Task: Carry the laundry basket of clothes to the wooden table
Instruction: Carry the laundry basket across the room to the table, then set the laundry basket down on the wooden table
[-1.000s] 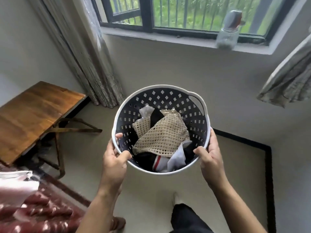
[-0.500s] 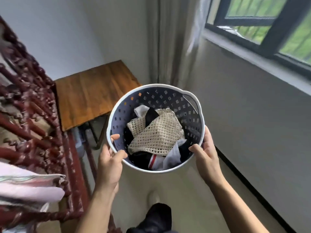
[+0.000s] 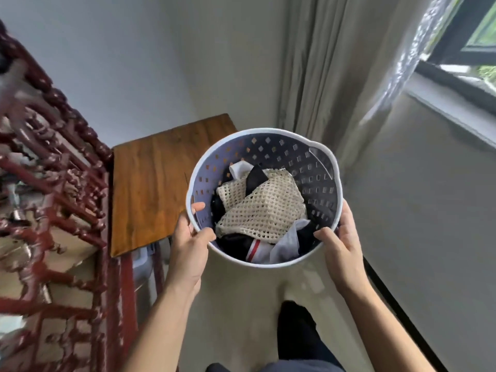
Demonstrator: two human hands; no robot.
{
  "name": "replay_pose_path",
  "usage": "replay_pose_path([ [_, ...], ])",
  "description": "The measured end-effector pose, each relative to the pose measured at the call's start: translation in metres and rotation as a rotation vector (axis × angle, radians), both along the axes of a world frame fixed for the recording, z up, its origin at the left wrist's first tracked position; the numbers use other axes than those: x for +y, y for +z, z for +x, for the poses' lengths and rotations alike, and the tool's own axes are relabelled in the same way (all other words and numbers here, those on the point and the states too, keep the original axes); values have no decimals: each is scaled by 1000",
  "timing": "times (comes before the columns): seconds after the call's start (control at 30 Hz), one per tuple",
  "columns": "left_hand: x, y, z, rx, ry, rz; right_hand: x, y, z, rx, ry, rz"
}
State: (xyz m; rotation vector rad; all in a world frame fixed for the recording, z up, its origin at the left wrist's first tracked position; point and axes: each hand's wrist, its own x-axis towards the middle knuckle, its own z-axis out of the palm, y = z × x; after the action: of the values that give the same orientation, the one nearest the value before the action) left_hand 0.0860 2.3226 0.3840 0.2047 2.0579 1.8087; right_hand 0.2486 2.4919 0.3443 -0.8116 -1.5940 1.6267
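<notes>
I hold a round white-rimmed laundry basket (image 3: 316, 146) with dark perforated walls in the air in front of me. Inside lie clothes: a cream mesh garment (image 3: 264, 208) on top, with black and white pieces under it. My left hand (image 3: 189, 247) grips the near-left rim, thumb inside. My right hand (image 3: 342, 244) grips the near-right rim. The wooden table (image 3: 150, 181) stands just ahead and to the left, its right edge partly hidden behind the basket.
A dark red carved wooden frame (image 3: 61, 200) runs along the left, touching the table's side. Grey curtains (image 3: 335, 65) hang behind the basket, and a window (image 3: 467, 57) is at the upper right. My dark trouser leg (image 3: 298, 336) shows over the pale floor.
The view has swung left and moved forward: the table is now closer and more centred, the basket overlaps its right edge, and the window has slid to the right. Both hands keep their grip.
</notes>
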Motion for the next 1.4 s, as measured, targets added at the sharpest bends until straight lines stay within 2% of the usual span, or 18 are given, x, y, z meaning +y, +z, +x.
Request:
replay_pose_path([
  [0.17,69,-7,-74,-47,107,-31,81,-12,-93,1,122,-40],
  [0.33,95,2,-134,-75,267,-45,134,-1,-189,-61,284,-29],
  [0.53,86,-8,-206,-83,468,-61,149,1,-301,-118,476,-46],
  [0.67,81,-27,-263,-121,540,-43,146,-13,-368,-176,506,-32],
  [0.9,78,-59,-384,-250,521,1,144,-29,-474,-343,455,4],
  [1.1,93,-107,-477,-328,472,-57,148,-66,-552,-514,411,65],
  [1.4,118,-165,-538,-359,459,-244,178,-132,-608,-665,537,94],
])
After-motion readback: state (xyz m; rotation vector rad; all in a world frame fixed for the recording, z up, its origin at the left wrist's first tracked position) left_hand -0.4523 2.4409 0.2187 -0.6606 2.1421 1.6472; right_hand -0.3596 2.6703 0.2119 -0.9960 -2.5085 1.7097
